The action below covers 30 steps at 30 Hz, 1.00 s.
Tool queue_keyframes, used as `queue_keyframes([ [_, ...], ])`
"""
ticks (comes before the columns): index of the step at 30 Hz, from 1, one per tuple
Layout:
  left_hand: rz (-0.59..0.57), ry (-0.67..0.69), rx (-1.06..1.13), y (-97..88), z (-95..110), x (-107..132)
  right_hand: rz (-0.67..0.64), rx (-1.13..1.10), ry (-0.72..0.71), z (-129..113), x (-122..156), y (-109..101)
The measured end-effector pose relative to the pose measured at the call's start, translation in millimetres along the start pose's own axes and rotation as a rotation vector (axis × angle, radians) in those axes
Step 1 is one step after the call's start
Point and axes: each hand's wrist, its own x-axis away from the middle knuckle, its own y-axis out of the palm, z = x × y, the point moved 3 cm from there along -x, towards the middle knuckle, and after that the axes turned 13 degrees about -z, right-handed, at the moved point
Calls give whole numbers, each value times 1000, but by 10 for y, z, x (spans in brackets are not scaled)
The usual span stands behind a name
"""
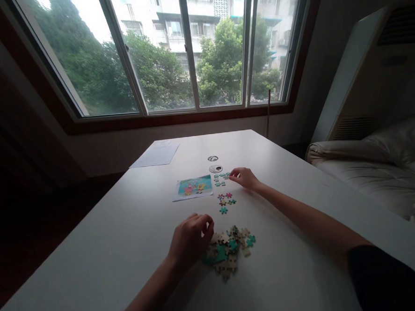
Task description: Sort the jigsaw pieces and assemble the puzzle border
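My right hand reaches to the far rows of jigsaw pieces, its fingertips pinched on a puzzle piece at the right end of a small turquoise group. Nearer to me, my left hand hovers at the left edge of a loose heap of jigsaw pieces. Its thumb and fingers are curled together, and what they hold, if anything, is hidden. The heap mixes turquoise faces with beige backs. Between heap and far group lie several pink, yellow and turquoise pieces. A cartoon reference picture lies left of them.
Everything rests on a white table. Two round inserts sit in its top beyond the pieces. Paper sheets lie at the far left corner. A window stands beyond, and a sofa is to the right.
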Motion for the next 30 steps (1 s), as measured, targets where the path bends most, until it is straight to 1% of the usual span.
queue_keyframes([
  [4,8,-4,-3,-2,-26,-11,-36,10,72,89,-213,142],
  [7,8,-10,-2,3,-45,-17,-65,21,104,92,-279,208],
  [10,7,-4,2,0,-49,-15,-93,36,121,71,-308,229],
  [15,7,7,11,-27,-27,6,-125,46,121,40,-328,211],
  [23,3,4,12,-42,-16,2,-139,40,98,26,-329,187],
  [27,6,11,13,-39,-20,7,-132,39,68,-20,-255,135],
  [30,4,17,15,-45,-9,10,-158,25,15,-115,-111,62],
])
